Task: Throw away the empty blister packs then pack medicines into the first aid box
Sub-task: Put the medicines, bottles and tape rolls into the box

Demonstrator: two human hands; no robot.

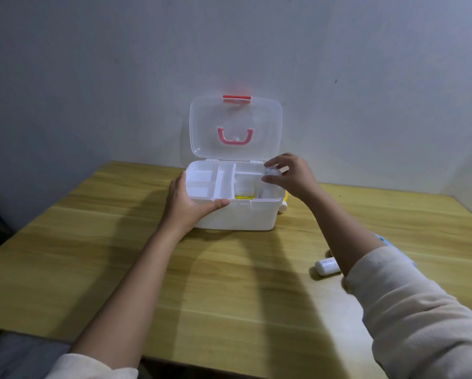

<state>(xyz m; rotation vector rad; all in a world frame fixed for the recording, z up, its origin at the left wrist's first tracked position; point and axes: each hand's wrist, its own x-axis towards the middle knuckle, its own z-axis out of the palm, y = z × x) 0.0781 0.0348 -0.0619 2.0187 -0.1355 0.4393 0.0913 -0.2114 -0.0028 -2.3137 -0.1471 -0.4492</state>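
On my feed, a white bottle (326,266) lies on the wooden table (120,255) by the right forearm. Left hand (187,199) grips the front-left corner of the open first aid box (237,217); right hand (290,173) pinches a small whitish item (271,172) over its right compartment.

Homely room: wooden table (92,269), bare wall (92,64).

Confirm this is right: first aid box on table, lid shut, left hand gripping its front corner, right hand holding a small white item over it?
No: the head view shows the lid open, upright behind the first aid box. The left hand, right hand and small white item are as noted.
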